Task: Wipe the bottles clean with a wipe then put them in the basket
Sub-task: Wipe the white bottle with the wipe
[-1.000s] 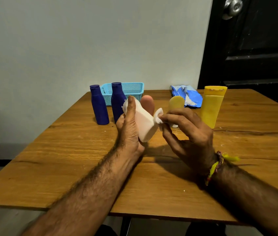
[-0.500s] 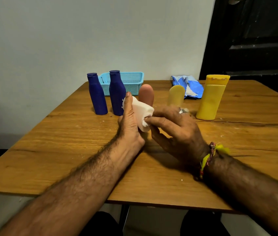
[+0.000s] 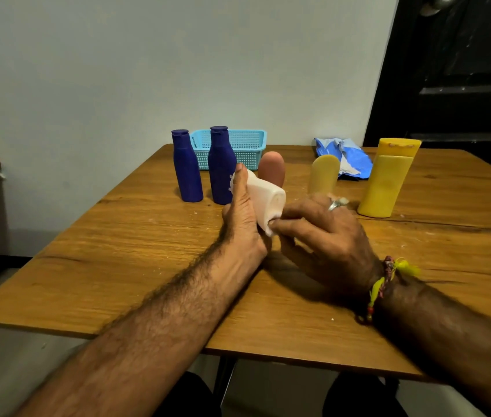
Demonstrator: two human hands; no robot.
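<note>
White plastic bottle (image 3: 263,194) sits above the table's middle, gripped by the left hand (image 3: 242,215) while the right hand (image 3: 322,236) pinches a white wipe (image 3: 270,230) against its base. Wiping is under way; next it goes far-left into the light-blue mesh basket (image 3: 245,145).

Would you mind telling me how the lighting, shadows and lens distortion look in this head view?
Head view: dim, warm light; a soft shadow lies on the table under the right hand; the white bottle in the left hand looks slightly overexposed; wide-angle stretch enlarges the forearms; the door is nearly black.
</note>
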